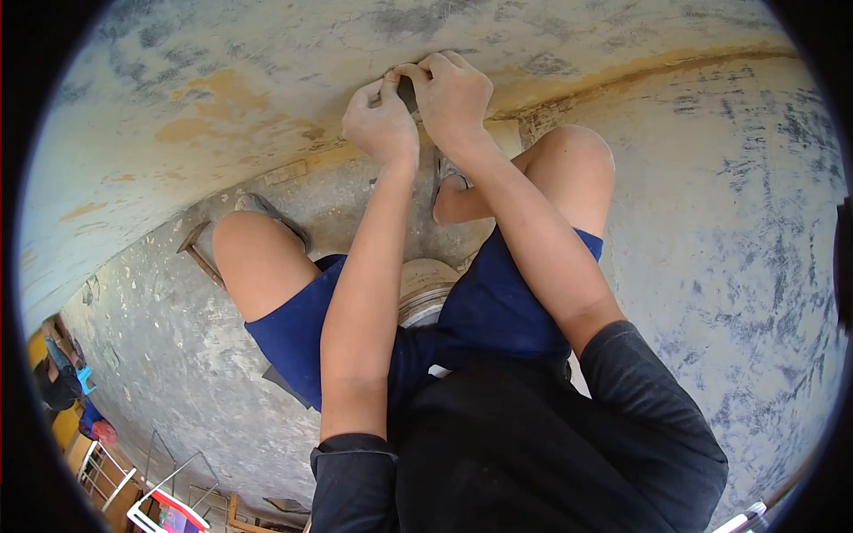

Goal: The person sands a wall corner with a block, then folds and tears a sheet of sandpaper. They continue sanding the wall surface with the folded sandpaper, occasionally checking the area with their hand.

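Both hands are raised together at the lower part of a patchy, pale wall [293, 62]. Between them is a small dark grey sheet [408, 94] that looks like sandpaper, partly hidden by the fingers. My left hand [380, 123] is closed, pinching its left edge with thumb and fingers. My right hand [455, 98] is bent over its upper right side, thumb and fingers closed on it. The two hands nearly touch at the fingertips. Whether the sheet is pressed flat to the wall cannot be made out.
A round, pale bucket-like object [426, 289] shows between my legs. A wooden-edged object [203, 258] lies beside my left knee on the grey floor [178, 355]. Another wall [720, 222] rises on the right. Metal racks [102, 475] and another person [60, 377] are far left.
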Tool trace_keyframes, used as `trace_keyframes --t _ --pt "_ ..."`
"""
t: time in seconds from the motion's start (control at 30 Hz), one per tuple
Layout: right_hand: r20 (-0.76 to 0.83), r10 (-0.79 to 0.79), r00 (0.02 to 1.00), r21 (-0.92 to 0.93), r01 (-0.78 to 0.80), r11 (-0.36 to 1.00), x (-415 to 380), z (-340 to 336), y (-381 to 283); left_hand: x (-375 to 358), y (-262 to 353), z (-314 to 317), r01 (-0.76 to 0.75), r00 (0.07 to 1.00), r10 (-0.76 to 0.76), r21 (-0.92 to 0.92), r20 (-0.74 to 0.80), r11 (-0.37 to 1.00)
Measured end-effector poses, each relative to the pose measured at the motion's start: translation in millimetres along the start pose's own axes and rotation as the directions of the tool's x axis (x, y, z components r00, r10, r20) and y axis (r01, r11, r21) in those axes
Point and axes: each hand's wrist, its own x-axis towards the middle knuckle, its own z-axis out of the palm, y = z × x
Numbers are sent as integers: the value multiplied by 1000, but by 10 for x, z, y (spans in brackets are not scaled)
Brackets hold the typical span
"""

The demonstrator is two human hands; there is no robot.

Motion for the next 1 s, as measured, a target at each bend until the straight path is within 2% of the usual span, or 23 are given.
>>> trace_keyframes --t 0.07,0.1,0.17,0.23,0.3,0.37,0.43,0.5,0.57,0.63,0.7,0.77,0.83,0.9,0.97,1.0 --pt "-31 0 1000 18 0 1000 8 -54 39 -4 16 6 82 996 -83 16 15 996" --pt "-64 5 998 40 -2 999 19 -78 66 -13 21 40 81 997 -81 13 17 997" --pt "-50 37 998 40 -35 999 20 -191 159 -62 55 107 -26 995 21 46 92 999" --pt "-30 69 997 42 -68 997 13 -196 170 -87 90 124 -6 996 0 68 91 998" --pt "-15 35 999 40 -35 999 26 -130 151 -66 63 86 12 996 -20 95 83 995" --pt "-34 -4 999 59 6 998 5 8 14 -17 24 18 5 1000 -5 26 -10 1000" --pt "-54 -43 998 69 47 997 8 8 -27 23 9 -31 26 1000 -26 35 -15 999" --pt "-14 21 1000 79 -20 997 15 -63 15 -16 55 -17 48 999 -48 41 -9 998" --pt "-33 58 998 51 -57 997 33 -193 119 -68 131 52 -49 997 42 110 65 993" --pt "-41 94 995 31 -93 995 35 -214 166 -105 191 102 -12 996 3 101 88 995" --pt "-21 70 997 19 -70 997 34 -175 158 -105 152 68 30 993 -41 103 106 994" --pt "-42 20 999 45 -18 999 33 -39 42 -39 98 21 -34 999 33 90 18 995" --pt "-69 -29 997 62 34 997 34 -23 12 19 49 -32 -16 1000 15 77 16 997" --pt "-42 42 998 63 -39 997 33 -51 35 -1 85 -31 2 1000 -3 61 17 998" --pt "-51 94 994 60 -91 994 34 -185 139 -49 134 26 -115 992 104 163 73 980" --pt "-52 143 988 62 -140 988 31 -220 165 -60 150 50 -116 992 106 162 73 980"
